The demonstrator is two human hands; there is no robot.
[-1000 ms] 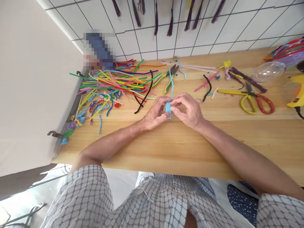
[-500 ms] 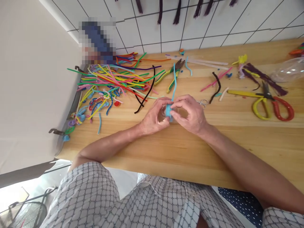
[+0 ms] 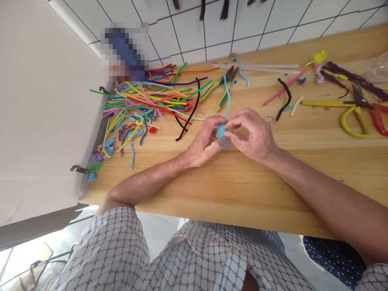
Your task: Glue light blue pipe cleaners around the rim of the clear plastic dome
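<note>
Light blue pipe cleaner [image 3: 221,131] is wound in several turns around a small clear plastic piece [image 3: 215,133], perhaps a bottle part; its exact kind is hidden by the fingers. My left hand [image 3: 202,142] is closed around the clear piece from the left, thumb below and fingers above. From the right, thumb and forefinger of my right hand [image 3: 255,136] pinch at the blue windings. One blue end [image 3: 228,97] sticks up past the fingertips toward the pliers [image 3: 222,89] with green and yellow handles.
A heap of colourful pipe cleaners [image 3: 157,99] lies at the left, with black ones [image 3: 191,115] beside it. Large scissors [image 3: 354,109], small scissors [image 3: 269,119] and a purple tassel [image 3: 354,79] lie to the right. A white tiled wall [image 3: 194,40] stands behind the wooden table [image 3: 194,190].
The camera view has shifted, so the hands and most table items appear farther right and the far-right ones higher. Both hands keep nearly the same hold on the blue-wrapped piece.
</note>
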